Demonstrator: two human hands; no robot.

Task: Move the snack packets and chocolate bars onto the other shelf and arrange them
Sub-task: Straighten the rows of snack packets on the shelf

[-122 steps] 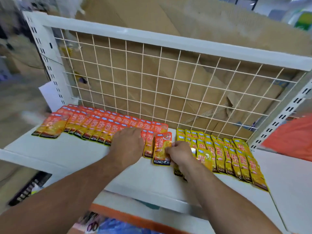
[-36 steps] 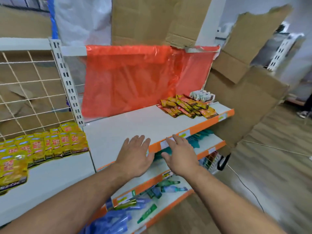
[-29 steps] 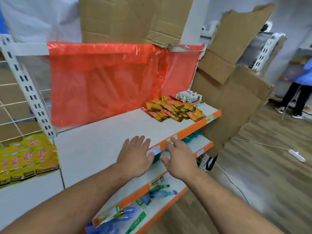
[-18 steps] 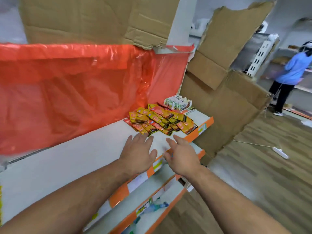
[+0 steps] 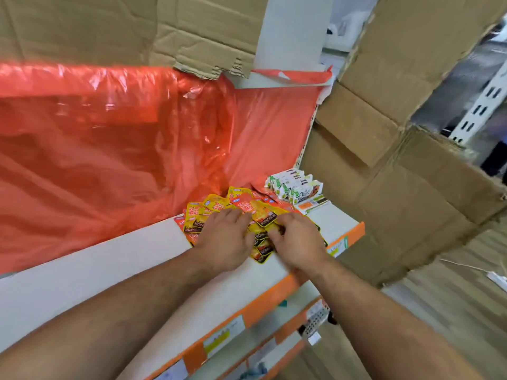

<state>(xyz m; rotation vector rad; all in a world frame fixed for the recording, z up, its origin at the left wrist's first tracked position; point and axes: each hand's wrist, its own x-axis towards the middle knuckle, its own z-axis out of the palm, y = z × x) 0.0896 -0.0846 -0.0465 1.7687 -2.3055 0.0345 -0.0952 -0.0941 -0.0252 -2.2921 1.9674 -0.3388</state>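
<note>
**Both hands on the packet pile**

My left hand [image 5: 223, 239] lies palm down on the heap of snack packets [image 5: 248, 209], fingers spread and flat across the yellow and orange wrappers; it presses on them rather than gripping any one. My right hand [image 5: 297, 244] sits just beside it on the right part of the same heap, fingers curled down into the packets. Its fingertips are tucked among the wrappers, so I cannot tell whether it has closed on one.

The packets overlap in a loose fan near the right end of the white shelf [image 5: 115, 266], close to its orange front edge [image 5: 263, 300]. Several show a black label at the lower end. Behind them, towards the back right corner, the chocolate bars [image 5: 295, 186] stand in a short row, just beside the pile but clear of my hands.

A red plastic sheet [image 5: 109, 149] hangs along the back of the shelf, and cardboard [image 5: 384, 133] stands above and to the right.
</note>
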